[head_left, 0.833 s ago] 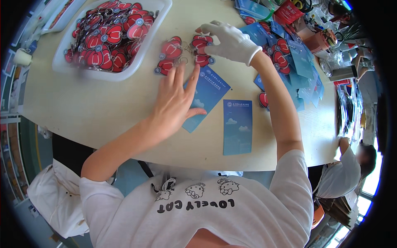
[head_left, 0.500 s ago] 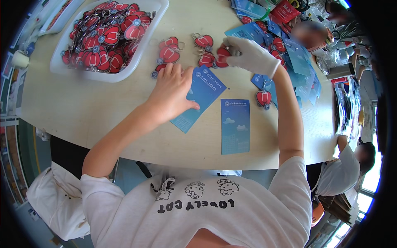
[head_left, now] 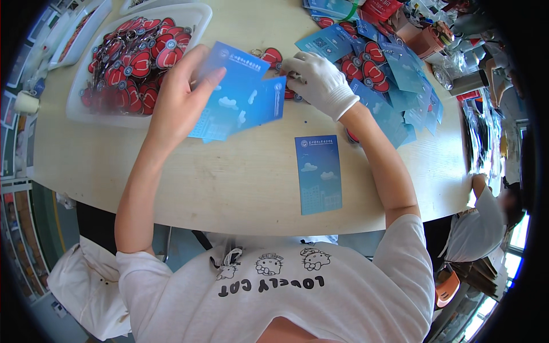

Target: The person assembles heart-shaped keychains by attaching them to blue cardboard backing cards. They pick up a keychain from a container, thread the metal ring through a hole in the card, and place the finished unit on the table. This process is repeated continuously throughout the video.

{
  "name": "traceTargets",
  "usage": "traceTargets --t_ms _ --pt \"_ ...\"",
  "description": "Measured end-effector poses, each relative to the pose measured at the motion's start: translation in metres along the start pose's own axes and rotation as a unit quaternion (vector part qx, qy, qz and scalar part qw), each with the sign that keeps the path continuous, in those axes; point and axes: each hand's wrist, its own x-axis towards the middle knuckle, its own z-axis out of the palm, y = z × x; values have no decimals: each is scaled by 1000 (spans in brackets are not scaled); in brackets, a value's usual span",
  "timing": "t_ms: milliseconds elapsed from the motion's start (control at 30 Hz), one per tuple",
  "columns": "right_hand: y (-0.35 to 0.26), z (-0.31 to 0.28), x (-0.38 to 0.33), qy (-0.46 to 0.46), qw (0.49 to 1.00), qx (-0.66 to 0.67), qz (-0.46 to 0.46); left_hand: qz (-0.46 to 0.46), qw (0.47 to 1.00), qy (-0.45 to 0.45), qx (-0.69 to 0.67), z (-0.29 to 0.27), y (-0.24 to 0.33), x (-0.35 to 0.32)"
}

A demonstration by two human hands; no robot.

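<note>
My bare left hand (head_left: 186, 91) pinches blue printed cards (head_left: 243, 106) between thumb and fingers. Two of them show, fanned out and lifted above the table. My right hand (head_left: 320, 83), in a white glove, is closed with its fingers bent down over a red keychain (head_left: 290, 91); much of the keychain is hidden by the fingers and the cards. Just beyond lies another red keychain (head_left: 271, 58) with a metal ring. A single blue card (head_left: 318, 174) lies flat on the table, nearer to me.
A white plastic bin (head_left: 200, 23) full of red keychains stands at the far left. Right of my gloved hand spreads a pile of blue cards (head_left: 409, 74) with several red keychains (head_left: 374, 74) among them. A person (head_left: 474, 223) sits at the right.
My left hand has lifted the cards off the table, moving up and left. My gloved hand has come slightly nearer, its fingers now lower over the keychains.
</note>
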Motion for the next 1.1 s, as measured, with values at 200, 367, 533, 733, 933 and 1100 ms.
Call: traceTargets --t_ms 200,367,533,733,933,1100 --pt "0 -26 -1 11 990 132 52 12 990 69 -119 2 9 12" --pt "6 -65 -10 44 903 408 130 71 954 161 -243 29 17 20" --pt "-25 -79 -10 101 888 438 97 111 957 146 -225 71 15 33" --pt "-42 -78 -9 209 872 428 111 121 942 115 -290 89 32 25" --pt "-56 -81 -14 227 849 466 100 150 935 121 -297 91 35 25" --pt "-58 -80 -14 250 841 474 81 146 940 131 -280 91 38 23"
